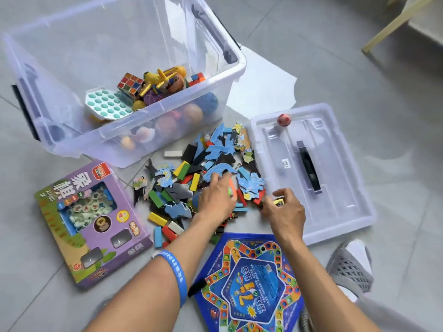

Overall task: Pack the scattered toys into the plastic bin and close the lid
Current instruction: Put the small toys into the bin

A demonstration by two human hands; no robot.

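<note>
The clear plastic bin (pixel 235 68) stands on the floor at upper left, holding balls, a cube puzzle, a yellow toy plane and a dimpled board. Its lid (pixel 340 212) lies flat at right with a small red ball (pixel 283 120) on it. Between them is a pile of blue puzzle pieces and coloured blocks (pixel 191 173). My left hand (pixel 217 197) lies on the pile, its fingers curled over pieces. My right hand (pixel 285 209) pinches a small yellow piece (pixel 278 202) at the pile's right edge.
A purple boxed chess set (pixel 91 221) lies at left. In front of me is a blue hexagonal game board (pixel 249 283). My grey shoe (pixel 350 267) is at lower right. A wooden furniture leg (pixel 393 22) stands at upper right.
</note>
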